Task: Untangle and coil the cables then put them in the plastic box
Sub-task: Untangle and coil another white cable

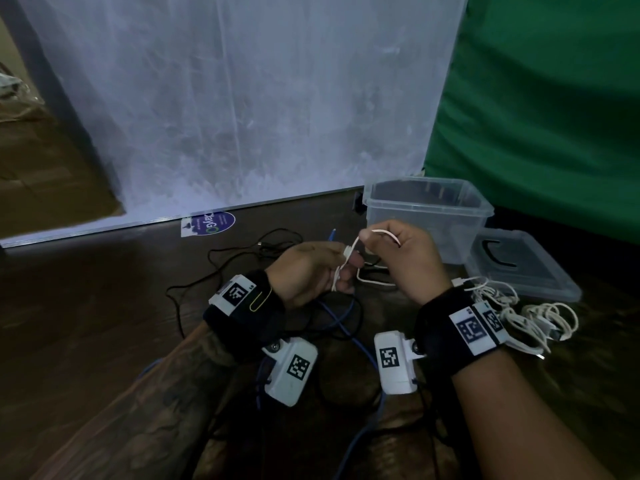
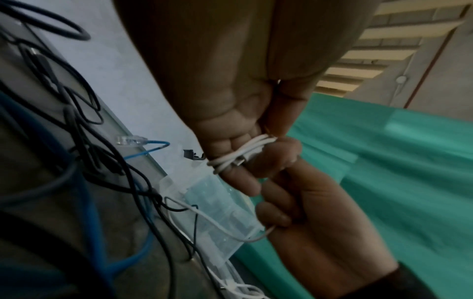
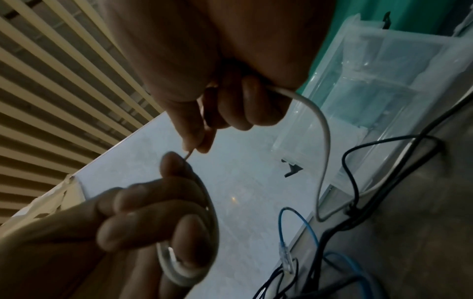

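My left hand (image 1: 313, 271) grips a small coil of white cable (image 1: 341, 271), its loops wound round the fingers (image 2: 240, 157). My right hand (image 1: 398, 251) pinches the same white cable (image 3: 323, 129) just above the coil, and the free length hangs down to the floor (image 1: 375, 280). A clear plastic box (image 1: 429, 216) stands open behind the hands, nothing visible inside. Black cables (image 1: 221, 268) and a blue network cable (image 1: 341, 323) lie tangled on the dark floor below both hands.
The box's clear lid (image 1: 519, 265) lies flat at the right. A heap of cream-white cables (image 1: 519, 313) sits in front of it. A white panel (image 1: 242, 98) and a green cloth (image 1: 536, 116) stand behind. A round sticker (image 1: 207, 223) lies on the floor.
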A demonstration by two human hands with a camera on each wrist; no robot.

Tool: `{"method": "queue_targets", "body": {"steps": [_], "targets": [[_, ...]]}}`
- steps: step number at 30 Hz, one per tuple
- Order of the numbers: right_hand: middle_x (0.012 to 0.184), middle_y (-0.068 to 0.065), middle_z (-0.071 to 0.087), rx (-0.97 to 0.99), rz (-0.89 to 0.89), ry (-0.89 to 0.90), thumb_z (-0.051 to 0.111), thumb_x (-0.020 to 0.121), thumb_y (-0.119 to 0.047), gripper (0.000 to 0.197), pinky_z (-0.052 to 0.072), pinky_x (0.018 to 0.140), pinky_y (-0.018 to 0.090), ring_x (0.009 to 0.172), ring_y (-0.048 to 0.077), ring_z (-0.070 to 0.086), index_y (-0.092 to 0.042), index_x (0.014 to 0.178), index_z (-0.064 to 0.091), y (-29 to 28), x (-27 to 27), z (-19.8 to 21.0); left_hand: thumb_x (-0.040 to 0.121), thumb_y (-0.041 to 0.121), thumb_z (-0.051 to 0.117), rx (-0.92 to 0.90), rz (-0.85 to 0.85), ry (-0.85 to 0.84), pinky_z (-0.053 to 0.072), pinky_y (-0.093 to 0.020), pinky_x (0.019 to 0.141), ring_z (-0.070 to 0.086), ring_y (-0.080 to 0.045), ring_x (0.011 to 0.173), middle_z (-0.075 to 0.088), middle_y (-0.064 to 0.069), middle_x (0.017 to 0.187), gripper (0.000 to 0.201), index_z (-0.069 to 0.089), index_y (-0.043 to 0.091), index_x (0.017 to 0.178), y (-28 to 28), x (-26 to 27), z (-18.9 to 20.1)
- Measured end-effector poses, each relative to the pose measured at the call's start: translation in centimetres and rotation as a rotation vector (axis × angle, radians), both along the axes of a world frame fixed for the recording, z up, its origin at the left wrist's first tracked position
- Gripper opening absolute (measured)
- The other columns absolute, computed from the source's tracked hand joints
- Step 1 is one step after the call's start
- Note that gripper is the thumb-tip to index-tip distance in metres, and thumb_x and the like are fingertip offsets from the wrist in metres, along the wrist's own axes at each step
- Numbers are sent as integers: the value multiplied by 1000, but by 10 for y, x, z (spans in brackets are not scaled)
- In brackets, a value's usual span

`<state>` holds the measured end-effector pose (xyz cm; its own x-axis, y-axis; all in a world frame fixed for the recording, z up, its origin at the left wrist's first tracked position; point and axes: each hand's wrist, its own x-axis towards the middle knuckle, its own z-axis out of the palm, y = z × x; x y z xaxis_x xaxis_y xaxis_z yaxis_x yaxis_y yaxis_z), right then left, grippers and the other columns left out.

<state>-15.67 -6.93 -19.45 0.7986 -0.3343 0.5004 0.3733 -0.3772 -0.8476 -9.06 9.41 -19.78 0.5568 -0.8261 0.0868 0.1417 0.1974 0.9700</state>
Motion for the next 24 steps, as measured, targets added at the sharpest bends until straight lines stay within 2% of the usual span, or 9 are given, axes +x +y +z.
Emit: {"method": "queue_targets", "body": {"steps": [3, 6, 7, 9, 11, 14, 18, 22, 24], "targets": [[62, -7, 70, 81, 52, 43, 66, 92, -10, 21, 49, 65, 14, 62, 2, 65, -13, 72, 70, 0, 1, -4, 83, 6, 44, -25, -42, 60, 49, -33, 66, 48, -18, 55, 48, -7, 61, 22, 58, -5, 96, 1, -1, 0], [80, 12, 73, 154, 119, 119, 67, 90, -29, 20, 57, 77, 44, 78, 33, 70, -12, 81, 73, 2, 8, -14, 89, 7, 44, -121, -93, 148, 53, -34, 70, 54, -17, 62, 54, -6, 69, 21, 59, -2, 100, 4, -4, 3], [78, 10, 73, 165, 131, 153, 65, 91, -28, 19, 56, 74, 42, 74, 30, 69, -13, 83, 73, 2, 12, -17, 91, 7, 44, -176, -94, 188, 55, -35, 74, 59, -17, 66, 58, -7, 74, 22, 60, -2, 102, 4, -4, 5], [59, -4, 64, 126, 138, 254, 59, 96, -13, 18, 48, 53, 20, 50, 6, 58, -14, 81, 70, 6, 12, -20, 93, 4, 44, -290, -30, 295, 57, -36, 80, 67, -17, 74, 65, -9, 82, 22, 60, -2, 107, 4, -1, 8], [54, -3, 52, 15, 164, 360, 55, 98, -8, 22, 32, 40, 17, 37, 2, 40, -8, 79, 66, 13, 7, -18, 93, 3, 43, -359, 100, 367, 58, -35, 82, 70, -18, 78, 69, -10, 85, 24, 58, -4, 110, 3, 3, 8], [61, 1, 54, -161, 269, 432, 52, 101, -18, 22, 36, 43, 23, 42, 7, 41, -8, 88, 66, 23, -2, -12, 97, 4, 38, -396, 253, 378, 58, -33, 81, 71, -20, 84, 71, -11, 89, 25, 54, -4, 115, 2, 10, 6], [66, 3, 57, -194, 375, 430, 51, 101, -12, 25, 45, 47, 24, 48, 10, 46, -13, 121, 66, 30, -9, -6, 99, 3, 38, -396, 422, 353, 58, -33, 79, 72, -24, 83, 72, -14, 91, 22, 58, -2, 106, 1, 14, 7], [62, -3, 61, -259, 429, 435, 56, 99, -12, 24, 43, 50, 20, 48, 6, 50, -13, 119, 68, 28, -13, -2, 98, -2, 39, -412, 533, 251, 59, -30, 68, 73, -25, 77, 72, -15, 84, 21, 60, -5, 100, -1, 15, 9], [58, -6, 61, -314, 431, 356, 59, 97, -14, 20, 42, 48, 19, 47, 6, 51, -9, 112, 72, 31, -15, 0, 98, -1, 42, -365, 566, 156, 58, -30, 70, 72, -27, 80, 73, -16, 84, 20, 62, -4, 98, 2, 19, 6]]}}
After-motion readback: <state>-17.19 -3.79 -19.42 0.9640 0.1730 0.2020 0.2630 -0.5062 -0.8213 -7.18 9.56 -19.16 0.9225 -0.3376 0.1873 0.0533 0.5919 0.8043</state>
